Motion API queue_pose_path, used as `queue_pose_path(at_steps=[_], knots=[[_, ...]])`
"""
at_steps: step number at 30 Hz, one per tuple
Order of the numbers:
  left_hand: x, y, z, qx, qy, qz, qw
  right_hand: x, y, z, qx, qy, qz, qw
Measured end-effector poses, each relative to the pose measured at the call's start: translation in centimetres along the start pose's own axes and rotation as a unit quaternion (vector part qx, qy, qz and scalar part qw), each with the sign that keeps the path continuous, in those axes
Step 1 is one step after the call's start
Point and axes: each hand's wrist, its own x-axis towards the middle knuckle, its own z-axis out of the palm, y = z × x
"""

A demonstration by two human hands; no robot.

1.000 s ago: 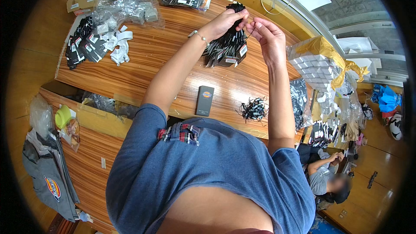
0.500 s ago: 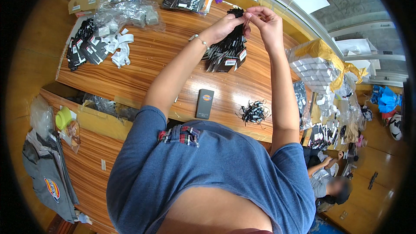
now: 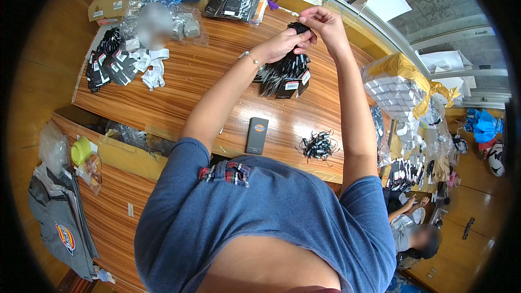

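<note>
Striped wooden table (image 3: 203, 68); pale-framed window (image 3: 434, 2) alongside

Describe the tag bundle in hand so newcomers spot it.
At the far side of the wooden table, find the left hand. It grips black cords; the bundle of dark tags fans below. Unlike the tag pile further left, this one is held.

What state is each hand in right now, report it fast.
Left hand: closed around the black cords of the tag bunch.
Right hand: curled beside the cords; whether it pinches one cannot be told.
</note>
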Motion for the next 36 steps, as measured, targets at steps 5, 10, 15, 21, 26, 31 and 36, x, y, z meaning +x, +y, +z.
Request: queue_pose_path(at_steps=[5,10,15,21,26,31,36], knots=[[-0.1,0.3,0.1,0.009,0.016,0.025,1.0,0.1,1.9,-0.7,-0.003,0.106,0.019,0.994],[-0.4,0.4,0.4,0.039,0.089,0.078,0.992,-3.4,3.9,-1.8,0.007,0.144,0.093,0.985],[-2.3,5.2,2.0,0.083,0.109,0.156,0.978,-9.1,1.1,-1.9,0.074,0.164,0.118,0.977],[-7.2,13.6,5.5,0.097,0.365,0.139,0.915,-14.1,-13.3,1.1,0.003,0.07,-0.243,0.967],[-13.7,17.0,4.8,0.184,0.244,0.231,0.924,-18.0,-20.2,1.8,-0.09,-0.037,-0.545,0.833],[-20.1,17.5,3.0,0.297,0.291,0.193,0.888,-20.2,-22.0,2.5,-0.13,-0.063,-0.611,0.778],[-25.8,17.0,2.0,0.313,0.395,0.162,0.848,-20.9,-22.6,3.3,-0.131,-0.072,-0.641,0.753]])
